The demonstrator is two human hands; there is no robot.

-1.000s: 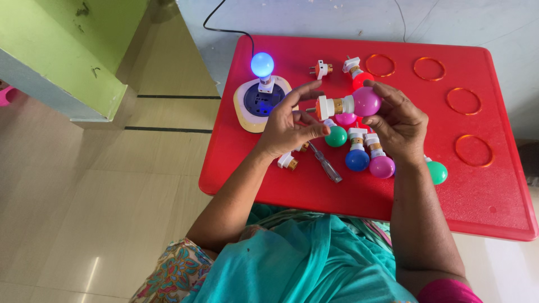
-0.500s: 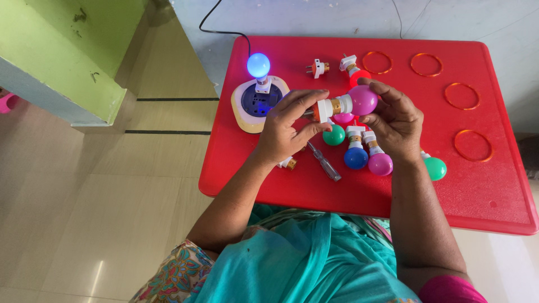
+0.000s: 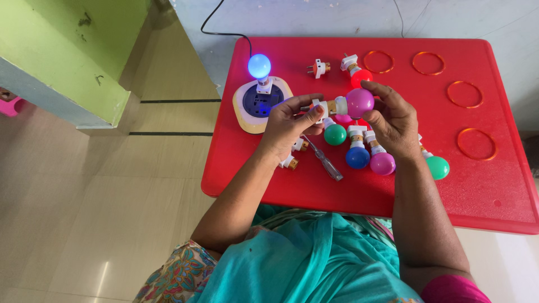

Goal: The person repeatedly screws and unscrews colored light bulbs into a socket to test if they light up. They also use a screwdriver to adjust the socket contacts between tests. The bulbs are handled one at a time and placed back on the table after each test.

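Lit blue bulb sits in the round socket board at the left of the red tabletop, as before. Left hand now pinches the white adapter with thumb and fingertips; earlier its fingers were spread wider. Pink bulb, joined to the adapter, is held above the tabletop, slightly lower than before. Right hand grips the pink bulb. Screwdriver, green bulb, and blue bulb lie below, unmoved.
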